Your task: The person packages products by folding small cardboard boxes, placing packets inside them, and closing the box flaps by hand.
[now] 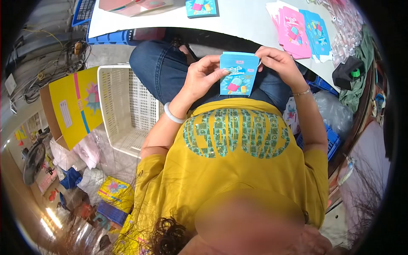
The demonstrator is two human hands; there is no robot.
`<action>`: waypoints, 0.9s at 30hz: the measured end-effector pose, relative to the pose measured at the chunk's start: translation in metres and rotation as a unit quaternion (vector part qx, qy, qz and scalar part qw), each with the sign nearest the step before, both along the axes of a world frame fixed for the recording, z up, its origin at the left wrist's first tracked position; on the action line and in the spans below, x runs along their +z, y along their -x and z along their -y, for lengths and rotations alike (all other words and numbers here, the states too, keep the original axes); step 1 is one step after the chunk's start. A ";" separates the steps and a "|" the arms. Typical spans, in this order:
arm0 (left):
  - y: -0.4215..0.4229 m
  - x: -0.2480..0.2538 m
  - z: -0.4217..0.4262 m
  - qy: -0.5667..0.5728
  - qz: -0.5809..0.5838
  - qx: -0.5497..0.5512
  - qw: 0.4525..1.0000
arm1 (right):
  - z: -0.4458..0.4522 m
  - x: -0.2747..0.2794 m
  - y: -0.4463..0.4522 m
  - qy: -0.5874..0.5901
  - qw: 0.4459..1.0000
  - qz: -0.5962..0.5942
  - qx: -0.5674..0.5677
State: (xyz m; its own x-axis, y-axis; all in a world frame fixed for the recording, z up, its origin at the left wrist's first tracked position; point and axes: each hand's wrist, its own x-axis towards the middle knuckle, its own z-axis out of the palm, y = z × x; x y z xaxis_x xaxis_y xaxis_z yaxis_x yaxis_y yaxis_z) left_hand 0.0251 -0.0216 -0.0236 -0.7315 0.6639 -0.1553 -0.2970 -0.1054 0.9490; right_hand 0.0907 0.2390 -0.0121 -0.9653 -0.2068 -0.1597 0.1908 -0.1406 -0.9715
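Note:
A small blue carton (237, 78) with popsicle pictures stands upright over my lap, its top edge showing a light blue flap. My left hand (204, 76) grips the carton's left side, thumb across the front. At the upper right corner, the fingers of my right hand (278, 63) are pinched together on the carton's edge, beside a small pale strip. Whether that strip is a flap or a separate piece, I cannot tell. The carton's back is hidden.
On the white table (238, 27) lie flat pink cartons (293, 32), flat blue cartons (318, 34), another blue carton (201, 7) and a heap of small wrapped pieces (346, 38). A white plastic crate (142, 93) and a yellow cardboard box (74, 104) stand at left.

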 end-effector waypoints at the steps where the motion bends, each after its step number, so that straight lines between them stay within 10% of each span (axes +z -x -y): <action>1: 0.001 0.000 0.000 0.002 0.000 -0.005 1.000 | 0.001 -0.004 0.001 -0.012 1.000 0.010 -0.005; 9: -0.004 0.004 -0.004 0.036 -0.008 0.021 0.999 | 0.011 0.001 0.008 0.035 0.997 0.070 -0.010; 15: -0.009 -0.001 -0.008 0.093 0.010 0.076 0.993 | 0.020 -0.014 -0.004 -0.095 0.984 -0.126 -0.079; 27: -0.003 0.012 -0.024 0.081 -0.016 0.097 0.992 | 0.046 0.013 0.006 -0.059 0.976 0.092 -0.190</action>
State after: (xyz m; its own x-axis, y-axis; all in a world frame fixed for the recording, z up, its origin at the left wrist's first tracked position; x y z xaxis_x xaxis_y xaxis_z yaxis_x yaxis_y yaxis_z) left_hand 0.0285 0.0028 -0.0121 -0.8488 0.4790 -0.2240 -0.2566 -0.0026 0.9665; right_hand 0.0851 0.1932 0.0007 -0.9216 0.1903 -0.3382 0.3192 -0.1243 -0.9395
